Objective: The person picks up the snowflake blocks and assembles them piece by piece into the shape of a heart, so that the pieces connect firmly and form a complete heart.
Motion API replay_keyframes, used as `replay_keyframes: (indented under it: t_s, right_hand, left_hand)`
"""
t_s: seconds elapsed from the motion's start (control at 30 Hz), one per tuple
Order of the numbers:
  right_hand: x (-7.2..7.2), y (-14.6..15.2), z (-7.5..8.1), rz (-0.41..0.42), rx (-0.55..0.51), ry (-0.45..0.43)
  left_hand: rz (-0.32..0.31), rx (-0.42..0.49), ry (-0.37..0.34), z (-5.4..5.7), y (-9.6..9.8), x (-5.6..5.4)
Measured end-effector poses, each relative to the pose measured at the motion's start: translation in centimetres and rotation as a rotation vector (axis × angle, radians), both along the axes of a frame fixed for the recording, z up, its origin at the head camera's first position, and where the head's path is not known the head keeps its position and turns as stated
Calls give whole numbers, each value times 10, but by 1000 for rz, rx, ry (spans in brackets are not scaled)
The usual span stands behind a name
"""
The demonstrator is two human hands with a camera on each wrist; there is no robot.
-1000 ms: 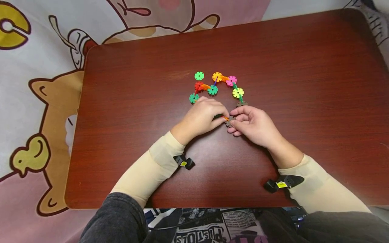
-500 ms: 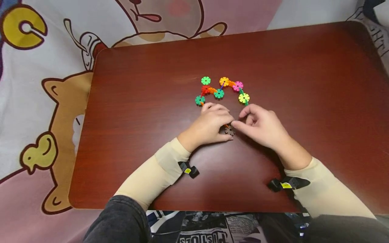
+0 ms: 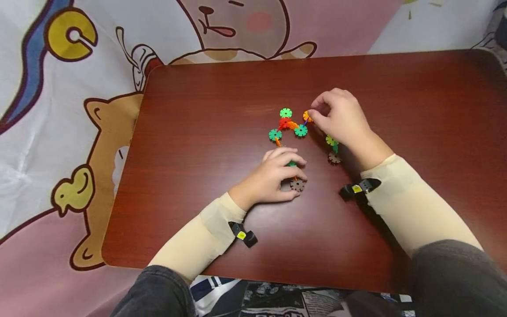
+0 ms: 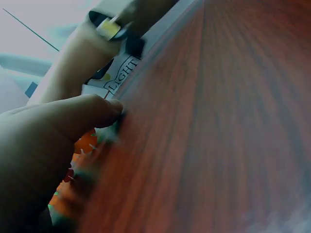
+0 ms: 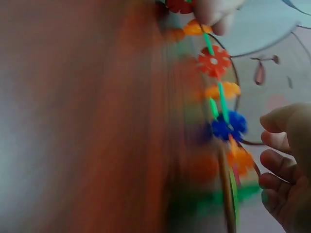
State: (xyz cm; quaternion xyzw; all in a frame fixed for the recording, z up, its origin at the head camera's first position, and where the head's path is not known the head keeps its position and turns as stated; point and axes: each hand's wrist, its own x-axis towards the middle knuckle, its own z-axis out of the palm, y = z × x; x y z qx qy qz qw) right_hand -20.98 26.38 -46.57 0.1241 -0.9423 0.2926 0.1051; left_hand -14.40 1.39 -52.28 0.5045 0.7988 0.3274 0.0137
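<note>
A chain of slotted, flower-shaped plastic discs lies on the table. My left hand rests over its near part, fingers spread above a green disc and a brown disc. In the left wrist view the thumb hides most of that part. My right hand hovers over the chain's far right, fingertips beside an orange disc; part of the chain is hidden beneath it. In the right wrist view its loosely curled fingers look apart from the blue disc.
Teal, red and light green discs lie beyond the left hand. A yellow-green disc and another brown disc lie below the right hand. A patterned cloth hangs behind the brown table.
My right hand has let go of the brown disc near the left hand and moved up over the chain's far side. The left hand has spread its fingers. The head view has shifted.
</note>
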Motion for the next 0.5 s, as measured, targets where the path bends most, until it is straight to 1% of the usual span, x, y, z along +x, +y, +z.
replay_keyframes:
  t_s: [0.07, 0.13, 0.23, 0.3, 0.37, 0.43, 0.5]
  right_hand:
    - [-17, -9, 0, 57, 61, -61]
    - [-31, -19, 1, 116, 127, -141]
    - [-48, -32, 3, 173, 234, -288]
    - [-55, -39, 5, 183, 287, -378]
    - [-59, -44, 6, 173, 318, -446]
    - [-63, -47, 7, 161, 316, -478]
    - [-65, -48, 7, 154, 282, -509]
  left_hand:
    - [2, 33, -11, -3, 2, 0]
    - [11, 54, -13, -5, 4, -1]
    - [22, 79, -9, -6, 6, -3]
    - [25, 91, -2, -6, 6, -4]
    - [26, 99, 3, -6, 5, -4]
    - [30, 98, 9, -6, 4, -4]
    - [36, 92, 11, -7, 3, -4]
